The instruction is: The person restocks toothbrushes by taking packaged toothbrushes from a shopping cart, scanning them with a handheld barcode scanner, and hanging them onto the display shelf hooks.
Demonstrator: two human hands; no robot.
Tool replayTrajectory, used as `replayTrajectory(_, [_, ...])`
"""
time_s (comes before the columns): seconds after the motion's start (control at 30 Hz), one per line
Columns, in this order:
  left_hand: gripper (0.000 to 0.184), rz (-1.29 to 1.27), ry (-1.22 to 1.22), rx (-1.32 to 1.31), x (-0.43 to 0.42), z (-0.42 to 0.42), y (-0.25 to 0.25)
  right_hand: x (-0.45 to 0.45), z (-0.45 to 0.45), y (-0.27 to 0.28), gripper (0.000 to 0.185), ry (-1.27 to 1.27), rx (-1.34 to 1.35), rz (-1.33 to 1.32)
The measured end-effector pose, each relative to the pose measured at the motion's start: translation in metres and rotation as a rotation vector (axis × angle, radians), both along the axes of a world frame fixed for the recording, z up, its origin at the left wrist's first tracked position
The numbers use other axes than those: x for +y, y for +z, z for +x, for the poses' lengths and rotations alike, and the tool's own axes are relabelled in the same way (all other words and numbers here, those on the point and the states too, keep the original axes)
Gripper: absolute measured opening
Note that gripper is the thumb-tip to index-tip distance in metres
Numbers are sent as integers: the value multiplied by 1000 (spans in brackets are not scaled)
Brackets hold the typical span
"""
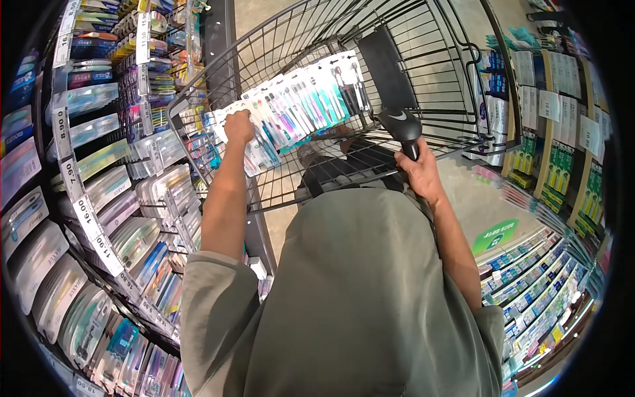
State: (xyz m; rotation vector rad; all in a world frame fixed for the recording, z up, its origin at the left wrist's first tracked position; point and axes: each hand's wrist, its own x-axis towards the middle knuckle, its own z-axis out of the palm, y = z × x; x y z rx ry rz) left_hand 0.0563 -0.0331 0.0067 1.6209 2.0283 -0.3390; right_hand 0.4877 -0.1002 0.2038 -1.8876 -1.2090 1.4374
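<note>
Olive-green cloth shirt [350, 284] fills 6 o'clock. Around 11, a row of white-topped toothbrush packs [304, 109] sits in a black wire shopping cart [388, 66], stretching toward 2 o'clock from the left hand [239, 127], fingers curled at its end; honestly can't tell if they're gripping one. Right hand [423, 173], near 2, wraps a black plastic pistol-shaped scanner [399, 126].

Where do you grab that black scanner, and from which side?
Probably grip the black scanner by its slim handle, from the person's side, as the right hand does. The handle is narrower than the wide head and points back toward the person, so a hand can wrap around it.
</note>
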Motion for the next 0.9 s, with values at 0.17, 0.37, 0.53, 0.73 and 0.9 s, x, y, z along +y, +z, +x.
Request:
replayTrajectory(0.17, [28, 121, 38, 10, -23, 5, 7, 0, 1, -3, 31, -3, -27, 22])
replayTrajectory(0.37, [24, 20, 159, -66, -41, -3, 18, -1, -2, -3, 31, -14, -48, 36])
replayTrajectory(0.53, [23, 42, 212, -370, -49, -14, 52, -1, -6, 3, 32, -13, -42, 32])
replayTrajectory(0.73, [13, 424, 516, -921, -55, -27, 190, -4, -10, 4, 37, -23, -31, 70])
replayTrajectory(0.9, [15, 387, 480, -1569, -88, -41, 264, -7, -9, -3, 36, 13, -38, 149])
